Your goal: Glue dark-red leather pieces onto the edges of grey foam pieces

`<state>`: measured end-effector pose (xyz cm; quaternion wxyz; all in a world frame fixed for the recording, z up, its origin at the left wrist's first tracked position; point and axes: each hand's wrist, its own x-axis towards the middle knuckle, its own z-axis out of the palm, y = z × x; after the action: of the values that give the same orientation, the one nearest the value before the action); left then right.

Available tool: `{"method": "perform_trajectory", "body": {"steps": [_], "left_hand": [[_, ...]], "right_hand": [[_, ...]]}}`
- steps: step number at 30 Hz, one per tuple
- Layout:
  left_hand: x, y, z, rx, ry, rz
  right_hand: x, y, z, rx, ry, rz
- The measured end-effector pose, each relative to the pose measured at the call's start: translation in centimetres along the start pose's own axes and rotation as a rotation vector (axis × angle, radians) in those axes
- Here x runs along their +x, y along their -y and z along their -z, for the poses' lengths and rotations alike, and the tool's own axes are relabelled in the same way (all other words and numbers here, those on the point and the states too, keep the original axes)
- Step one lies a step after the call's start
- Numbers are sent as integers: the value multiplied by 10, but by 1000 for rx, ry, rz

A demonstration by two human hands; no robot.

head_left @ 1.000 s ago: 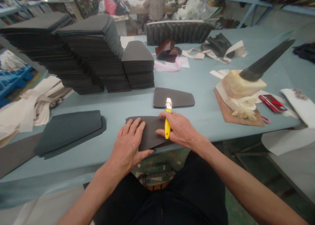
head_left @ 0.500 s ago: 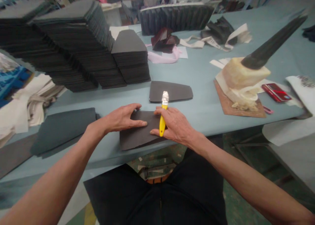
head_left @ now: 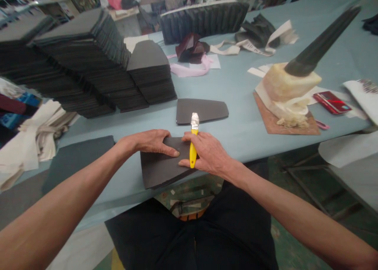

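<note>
- Our left hand now sits at the far edge of the dark panel, no longer its left end; we cannot tell whether it grips.
- Our surface bears that panel at its near edge.
- Our right hand clasps the yellow brush over the panel's right end.

Dark grey panel lying flat, yellow-handled brush over its right part, bristles white-coated
</note>
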<state>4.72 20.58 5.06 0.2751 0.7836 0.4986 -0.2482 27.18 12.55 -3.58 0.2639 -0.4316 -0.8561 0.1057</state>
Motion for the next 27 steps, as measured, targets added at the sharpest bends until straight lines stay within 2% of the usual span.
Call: {"method": "perform_trajectory", "body": {"steps": [9, 14, 17, 20, 22, 25, 27], "left_hand": [[0, -12, 15, -4, 80, 55], [-7, -15, 13, -71, 103, 35], [-25, -16, 14, -76, 17, 0], [-54, -20, 17, -5, -157, -3], [-72, -23, 14, 127, -296, 34], [-90, -29, -1, 282, -445, 75], [-93, -35, -16, 322, -493, 89]], "right_hand": [[-4, -5, -5, 44, -81, 72], [-7, -6, 1, 22, -148, 59], [-12, -9, 14, 49, -269, 10], [-18, -16, 33, 115, -424, -46], [-23, -21, 45, 147, -521, -92], [-32, -26, 55, 178, -610, -176], [-38, -27, 54, 205, -617, -219]]}}
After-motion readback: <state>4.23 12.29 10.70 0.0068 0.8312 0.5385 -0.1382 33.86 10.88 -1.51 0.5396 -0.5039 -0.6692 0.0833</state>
